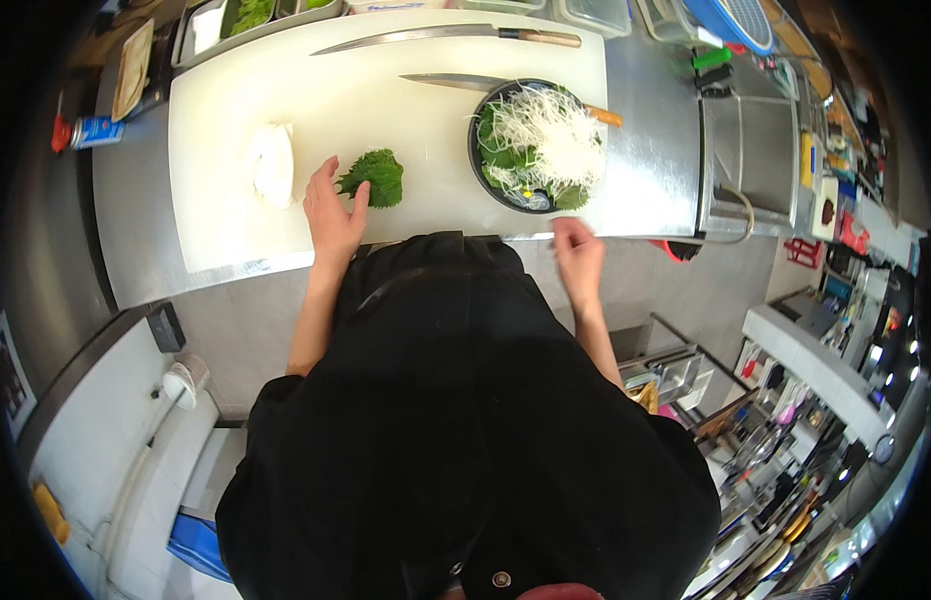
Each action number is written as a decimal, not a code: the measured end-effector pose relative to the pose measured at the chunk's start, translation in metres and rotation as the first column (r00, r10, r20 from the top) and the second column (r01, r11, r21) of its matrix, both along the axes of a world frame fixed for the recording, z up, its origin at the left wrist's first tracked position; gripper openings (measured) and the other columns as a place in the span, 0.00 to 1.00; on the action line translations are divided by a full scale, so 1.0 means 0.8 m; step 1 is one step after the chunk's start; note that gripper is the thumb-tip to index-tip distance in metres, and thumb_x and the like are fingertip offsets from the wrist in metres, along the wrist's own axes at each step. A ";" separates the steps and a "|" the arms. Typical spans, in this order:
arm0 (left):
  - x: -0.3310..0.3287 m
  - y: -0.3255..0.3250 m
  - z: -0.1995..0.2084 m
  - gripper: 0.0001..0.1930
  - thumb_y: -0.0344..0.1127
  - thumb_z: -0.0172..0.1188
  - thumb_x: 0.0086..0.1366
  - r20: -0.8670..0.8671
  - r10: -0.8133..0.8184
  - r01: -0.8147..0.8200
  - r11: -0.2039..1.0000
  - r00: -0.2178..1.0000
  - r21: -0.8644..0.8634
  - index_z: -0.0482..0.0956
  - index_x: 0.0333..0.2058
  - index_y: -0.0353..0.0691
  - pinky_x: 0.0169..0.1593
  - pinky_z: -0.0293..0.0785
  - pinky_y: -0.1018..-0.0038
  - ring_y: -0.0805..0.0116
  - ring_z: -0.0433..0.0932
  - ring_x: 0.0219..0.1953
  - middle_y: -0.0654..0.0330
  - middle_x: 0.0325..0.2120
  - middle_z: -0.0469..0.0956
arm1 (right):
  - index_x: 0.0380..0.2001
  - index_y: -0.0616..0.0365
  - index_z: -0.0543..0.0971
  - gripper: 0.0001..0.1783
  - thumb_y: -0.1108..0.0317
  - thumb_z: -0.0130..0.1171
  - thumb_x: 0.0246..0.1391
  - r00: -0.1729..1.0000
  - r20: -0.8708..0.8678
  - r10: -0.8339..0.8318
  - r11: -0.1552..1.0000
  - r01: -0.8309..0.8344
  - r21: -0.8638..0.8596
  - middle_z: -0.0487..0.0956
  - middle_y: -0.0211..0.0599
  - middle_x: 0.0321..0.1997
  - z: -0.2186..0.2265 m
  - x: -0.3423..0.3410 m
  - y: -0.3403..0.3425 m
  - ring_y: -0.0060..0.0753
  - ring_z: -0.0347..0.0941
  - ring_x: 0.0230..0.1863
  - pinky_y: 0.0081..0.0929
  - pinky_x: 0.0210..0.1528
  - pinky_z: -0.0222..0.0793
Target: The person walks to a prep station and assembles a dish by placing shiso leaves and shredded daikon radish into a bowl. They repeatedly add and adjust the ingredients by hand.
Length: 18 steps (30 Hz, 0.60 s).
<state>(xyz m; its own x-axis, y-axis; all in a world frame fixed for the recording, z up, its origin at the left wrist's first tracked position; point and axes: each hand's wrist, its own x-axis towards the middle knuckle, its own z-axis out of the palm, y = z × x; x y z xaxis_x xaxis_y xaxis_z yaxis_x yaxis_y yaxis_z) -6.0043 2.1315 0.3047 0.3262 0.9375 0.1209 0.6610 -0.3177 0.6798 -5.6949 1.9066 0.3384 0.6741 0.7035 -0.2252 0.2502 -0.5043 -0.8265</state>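
Observation:
A green shiso leaf (383, 181) with jagged edges lies on the white cutting board (225, 225). My left hand (333, 215) rests at its left side, fingers apart, the thumb touching the leaf's edge. To the right, a round dark bowl (474, 160) holds shredded white radish (547, 130) heaped over more green leaves. Just below that bowl, by the board's near edge, hovers my right hand (577, 252). Its fingers are curled together and slightly blurred; whether anything small is between them I cannot make out.
A folded white cloth (273, 165) lies at the board's left. Two knives lie at the back: a long one (415, 37), and another (445, 80) partly behind the bowl. Containers line the far edge. A metal sink (750, 150) is at right, a spray can (95, 132) at far left.

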 end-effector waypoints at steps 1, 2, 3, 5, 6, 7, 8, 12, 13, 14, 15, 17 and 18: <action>0.000 0.001 -0.001 0.31 0.41 0.65 0.65 0.002 -0.005 0.006 1.000 1.000 -0.013 0.66 0.62 0.34 0.63 0.62 0.55 0.47 0.70 0.60 0.46 0.57 0.73 | 0.33 0.65 0.83 0.09 0.69 0.63 0.62 0.982 0.000 -0.191 0.981 0.191 -0.014 0.81 0.31 0.26 -0.011 0.013 -0.006 0.19 0.74 0.26 0.25 0.31 0.73; -0.001 0.001 0.001 0.31 0.40 0.65 0.65 -0.015 -0.007 0.007 1.000 1.000 -0.018 0.66 0.62 0.33 0.63 0.62 0.55 0.47 0.70 0.60 0.46 0.57 0.73 | 0.32 0.64 0.82 0.10 0.66 0.64 0.62 0.951 -0.028 -0.307 0.951 0.305 -0.042 0.80 0.29 0.25 -0.002 0.017 0.007 0.17 0.73 0.25 0.22 0.29 0.69; 0.001 0.001 0.003 0.31 0.39 0.65 0.65 -0.027 -0.010 0.010 1.000 1.000 -0.023 0.66 0.62 0.33 0.64 0.62 0.55 0.47 0.70 0.61 0.46 0.57 0.73 | 0.30 0.62 0.82 0.12 0.63 0.66 0.62 0.907 -0.048 -0.419 0.907 0.415 -0.071 0.79 0.28 0.24 0.009 0.024 0.021 0.16 0.72 0.24 0.19 0.26 0.66; 0.007 0.005 0.007 0.30 0.38 0.65 0.66 -0.007 -0.029 0.029 0.999 1.000 -0.027 0.66 0.62 0.33 0.64 0.62 0.55 0.47 0.69 0.61 0.45 0.56 0.73 | 0.29 0.61 0.81 0.11 0.64 0.67 0.60 0.873 -0.292 -0.391 0.917 0.396 -0.043 0.79 0.26 0.24 -0.013 0.038 0.031 0.16 0.72 0.25 0.18 0.27 0.66; 0.011 0.009 0.011 0.29 0.37 0.65 0.66 0.026 -0.045 0.046 0.999 0.999 -0.027 0.66 0.62 0.32 0.64 0.62 0.54 0.47 0.69 0.61 0.45 0.56 0.73 | 0.29 0.61 0.81 0.11 0.64 0.67 0.60 0.838 -0.408 -0.361 0.922 0.386 -0.024 0.78 0.26 0.24 -0.020 0.042 0.029 0.17 0.72 0.25 0.18 0.27 0.66; 0.013 0.012 0.014 0.29 0.36 0.64 0.66 0.059 -0.060 0.062 0.998 0.996 -0.027 0.66 0.62 0.32 0.64 0.62 0.54 0.47 0.69 0.61 0.44 0.55 0.73 | 0.29 0.60 0.80 0.11 0.64 0.67 0.59 0.842 -0.395 -0.368 0.914 0.406 0.013 0.78 0.25 0.24 -0.021 0.044 0.019 0.16 0.72 0.25 0.17 0.27 0.65; 0.013 0.014 0.022 0.29 0.35 0.64 0.66 0.043 -0.056 0.057 0.998 0.997 -0.011 0.66 0.62 0.32 0.64 0.62 0.54 0.46 0.69 0.60 0.44 0.55 0.73 | 0.28 0.59 0.80 0.10 0.65 0.68 0.59 0.848 -0.389 -0.360 0.910 0.411 0.054 0.78 0.25 0.24 -0.016 0.045 0.019 0.16 0.72 0.25 0.17 0.27 0.64; 0.022 0.018 0.042 0.27 0.34 0.64 0.66 0.012 -0.061 0.060 0.994 0.998 0.096 0.67 0.60 0.32 0.60 0.67 0.58 0.50 0.72 0.57 0.46 0.54 0.74 | 0.26 0.57 0.78 0.10 0.68 0.67 0.59 0.854 -0.413 -0.317 0.894 0.415 0.169 0.77 0.23 0.24 0.020 0.040 0.017 0.15 0.72 0.27 0.17 0.30 0.64; 0.024 0.019 0.045 0.27 0.35 0.65 0.66 0.007 -0.067 0.065 0.989 0.998 0.133 0.68 0.60 0.33 0.59 0.69 0.60 0.53 0.74 0.55 0.47 0.54 0.74 | 0.25 0.56 0.78 0.10 0.69 0.67 0.59 0.844 -0.445 -0.300 0.885 0.420 0.202 0.77 0.23 0.24 0.024 0.039 0.016 0.15 0.71 0.27 0.17 0.30 0.64; 0.030 0.016 0.053 0.26 0.35 0.65 0.66 0.107 -0.058 0.062 0.997 0.993 -0.039 0.69 0.59 0.34 0.55 0.70 0.63 0.57 0.76 0.53 0.49 0.53 0.76 | 0.25 0.57 0.77 0.10 0.71 0.67 0.58 0.872 -0.397 -0.285 0.890 0.394 0.228 0.77 0.24 0.26 0.029 0.037 0.013 0.16 0.71 0.28 0.18 0.30 0.64; 0.038 0.012 0.064 0.24 0.36 0.64 0.67 0.201 -0.027 0.069 0.976 0.979 -0.205 0.70 0.59 0.35 0.52 0.71 0.66 0.61 0.77 0.50 0.51 0.51 0.77 | 0.24 0.58 0.77 0.10 0.72 0.68 0.57 0.898 -0.352 -0.264 0.896 0.363 0.255 0.78 0.26 0.27 0.031 0.033 0.014 0.17 0.71 0.28 0.19 0.30 0.64; 0.047 0.002 0.069 0.22 0.37 0.63 0.69 0.408 0.012 0.205 0.850 0.913 -0.486 0.71 0.58 0.37 0.47 0.72 0.71 0.68 0.79 0.45 0.54 0.49 0.79 | 0.24 0.59 0.76 0.10 0.75 0.68 0.55 0.982 -0.129 -0.136 0.932 0.171 0.320 0.78 0.29 0.29 0.040 0.022 0.022 0.20 0.71 0.29 0.20 0.31 0.64; 0.050 0.002 0.067 0.20 0.38 0.61 0.70 0.522 0.023 0.330 0.750 0.853 -0.573 0.72 0.57 0.38 0.44 0.72 0.73 0.71 0.79 0.43 0.56 0.47 0.80 | 0.25 0.60 0.76 0.10 0.76 0.69 0.54 0.998 0.053 -0.027 0.941 0.008 0.337 0.78 0.31 0.30 0.049 0.010 0.034 0.22 0.70 0.29 0.21 0.31 0.65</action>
<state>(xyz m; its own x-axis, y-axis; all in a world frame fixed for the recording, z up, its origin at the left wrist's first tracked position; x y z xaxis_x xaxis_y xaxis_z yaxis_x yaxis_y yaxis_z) -5.9645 2.1332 0.3584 0.5388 0.7909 -0.2903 0.1834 0.2262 0.9567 -5.6865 1.9342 0.3779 0.6915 0.7198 0.0609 0.2944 -0.2038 -0.9337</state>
